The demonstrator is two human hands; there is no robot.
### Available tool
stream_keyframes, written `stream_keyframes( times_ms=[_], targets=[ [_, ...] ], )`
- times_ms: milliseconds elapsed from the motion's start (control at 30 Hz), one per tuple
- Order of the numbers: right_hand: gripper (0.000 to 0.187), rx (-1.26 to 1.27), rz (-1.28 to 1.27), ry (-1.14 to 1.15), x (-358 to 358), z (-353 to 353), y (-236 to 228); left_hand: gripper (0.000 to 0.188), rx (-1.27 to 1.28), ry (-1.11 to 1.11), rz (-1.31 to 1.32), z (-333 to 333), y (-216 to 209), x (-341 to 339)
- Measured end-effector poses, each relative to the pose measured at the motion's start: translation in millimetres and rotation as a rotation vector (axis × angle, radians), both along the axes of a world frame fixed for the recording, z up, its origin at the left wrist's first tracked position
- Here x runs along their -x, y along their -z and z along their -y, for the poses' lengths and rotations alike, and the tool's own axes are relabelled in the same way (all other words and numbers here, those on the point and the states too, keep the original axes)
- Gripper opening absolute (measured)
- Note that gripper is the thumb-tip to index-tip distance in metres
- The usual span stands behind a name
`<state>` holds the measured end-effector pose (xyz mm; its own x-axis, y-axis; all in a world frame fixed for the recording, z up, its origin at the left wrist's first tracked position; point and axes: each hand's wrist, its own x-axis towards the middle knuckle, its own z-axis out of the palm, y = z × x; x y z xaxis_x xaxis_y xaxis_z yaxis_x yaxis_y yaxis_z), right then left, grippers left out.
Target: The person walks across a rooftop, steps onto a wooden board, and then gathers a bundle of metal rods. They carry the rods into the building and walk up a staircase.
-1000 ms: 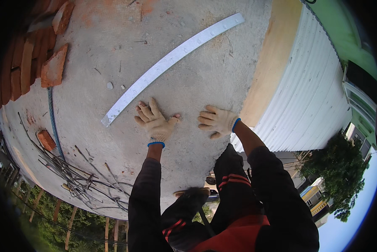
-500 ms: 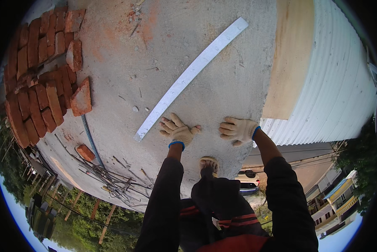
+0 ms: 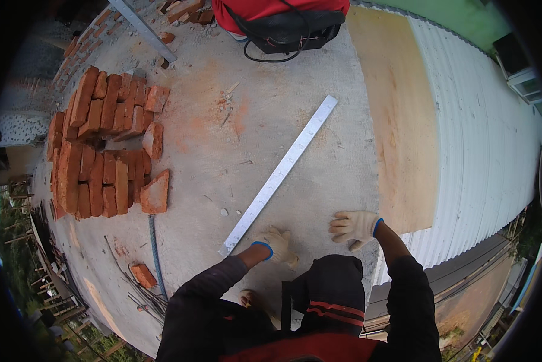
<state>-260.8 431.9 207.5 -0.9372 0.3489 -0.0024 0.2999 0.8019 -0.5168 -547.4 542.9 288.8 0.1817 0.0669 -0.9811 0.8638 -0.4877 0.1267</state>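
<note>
My left hand [image 3: 278,245], in a cream work glove with a blue cuff, leans on the concrete beside the near end of a long, flat silver metal bar [image 3: 283,172]. Its fingers look apart and foreshortened, with nothing seen in them. The bar lies diagonally, its far end toward the upper right. My right hand [image 3: 353,228], gloved the same way, rests open on the concrete near the slab's right edge, fingers pointing left. It holds nothing. Between my arms shows my dark-clad knee [image 3: 337,277] with red stripes.
Red bricks [image 3: 105,145] are stacked at the left. A rope-like ribbed bar [image 3: 155,253], a loose brick [image 3: 143,275] and thin rods [image 3: 147,301] lie nearer. Beyond sits a red-and-black bag-like item [image 3: 289,30]. A tan board [image 3: 397,120] and white corrugated sheeting [image 3: 476,133] border the right.
My view has tilted up, bringing the red-and-black item and more bricks into sight. My left hand has turned and my body sits lower and closer. The right hand stays flat.
</note>
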Motion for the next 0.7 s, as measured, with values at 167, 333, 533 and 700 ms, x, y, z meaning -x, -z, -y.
stream_keyframes(
  times_ms=[167, 333, 533, 700],
  targets=[
    [0.067, -0.058, 0.124, 0.026, 4.6, 7.0, -5.7, 0.071, -0.643, 0.205, 0.651, -49.4, -3.0, 45.7],
    [0.064, -0.059, 0.19, 0.088, 8.6, 11.9, -16.9, 0.065, -0.916, 0.027, 0.739, -46.2, 36.3, 82.4],
    [0.055, -0.17, 0.278, 0.495, 53.5, 54.2, -23.3, 0.066, -0.988, -0.114, 0.592, -43.0, 49.6, 144.3],
    [0.047, -0.192, 0.197, 0.94, 103.5, 81.5, -14.9, 0.065, -1.189, -0.225, 0.377, -49.5, 53.6, 225.9]
  ],
)
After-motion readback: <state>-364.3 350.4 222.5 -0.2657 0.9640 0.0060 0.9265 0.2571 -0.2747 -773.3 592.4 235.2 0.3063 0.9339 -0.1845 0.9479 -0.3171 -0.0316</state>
